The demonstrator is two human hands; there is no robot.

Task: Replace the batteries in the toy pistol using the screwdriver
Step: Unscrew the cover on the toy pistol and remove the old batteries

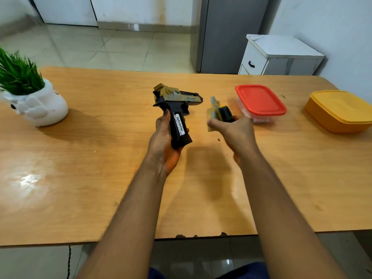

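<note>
- The left hand [164,141] is in the middle of the frame. Its fingers are curled round the grip of the toy pistol [177,109] and hold it up above the table [100,158].
- The grip is open on one side, and a battery [179,124] with a white label sits inside it.
- The right hand [234,133] is just right of the middle. It holds the screwdriver [225,113] by its black and yellow handle, along with a flat tan piece [213,112]. This hand is blurry.
- A box with a red lid [260,99] sits just behind the right hand.
- A yellow box [340,110] is at the right edge.
- A white pot with a green plant [38,105] is at the left.
</note>
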